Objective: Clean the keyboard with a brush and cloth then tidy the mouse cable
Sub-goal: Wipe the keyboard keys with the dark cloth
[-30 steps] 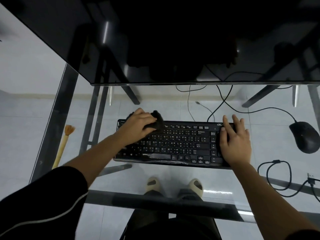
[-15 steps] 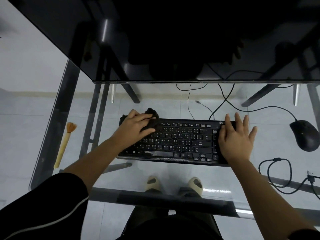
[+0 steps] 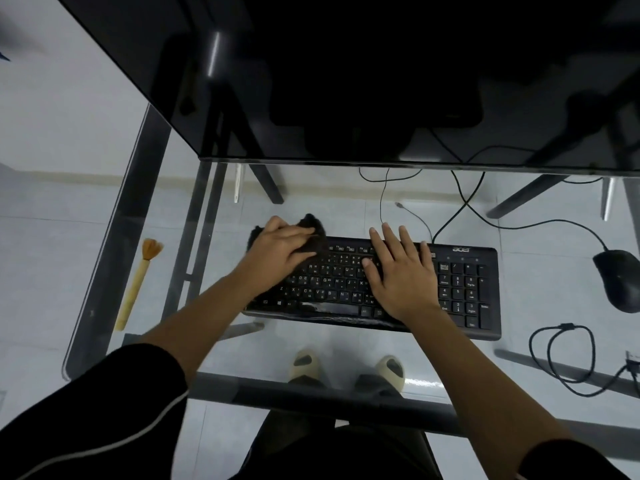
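Observation:
A black keyboard (image 3: pixel 464 292) lies on the glass desk (image 3: pixel 346 351). My left hand (image 3: pixel 280 252) holds a dark cloth (image 3: pixel 316 233) against the keyboard's top left corner, fingers curled over it. My right hand (image 3: pixel 401 271) lies flat on the middle keys, fingers spread and straight. A wooden brush (image 3: pixel 138 282) with orange bristles lies on the desk to the left. The black mouse (image 3: pixel 620 280) sits at the right edge, its cable (image 3: pixel 540 225) running back behind the keyboard.
A dark monitor (image 3: pixel 346 81) fills the top of the view above the keyboard. A looped black cable (image 3: pixel 561 358) lies at the right front of the desk. Thin cables (image 3: pixel 382 199) trail behind the keyboard. My feet show through the glass below.
My right hand has moved left from the number pad to the middle keys. The left hand with the cloth stays at the top left corner. The number pad now shows.

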